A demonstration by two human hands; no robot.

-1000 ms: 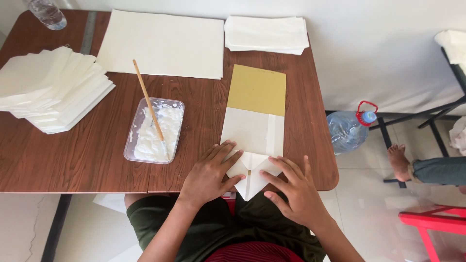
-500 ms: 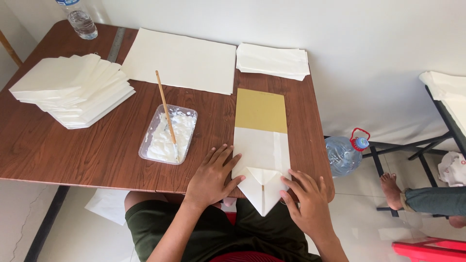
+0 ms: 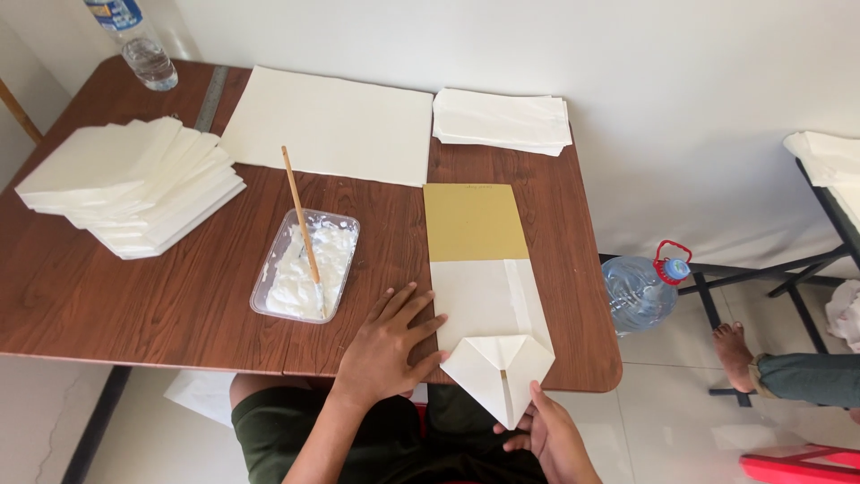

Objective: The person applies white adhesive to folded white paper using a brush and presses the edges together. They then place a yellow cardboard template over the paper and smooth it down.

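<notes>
We pressed the left hand (image 3: pixel 387 348), fingers spread flat, on the brown wooden table (image 3: pixel 107 296) with its fingertips touching the left edge of the cream paper bag with a mustard-yellow insert (image 3: pixel 484 300), steadying it; the clear plastic tray of white paste (image 3: pixel 306 266) with its wooden stick (image 3: pixel 301 224) lay just left of that hand. The right hand (image 3: pixel 548 437) pinched the pointed tip of the bag's folded triangular flap (image 3: pixel 498 366) overhanging the table's near edge. We judged that the crease formed best when the flap stayed centred and the left hand kept firm, even pressure.
</notes>
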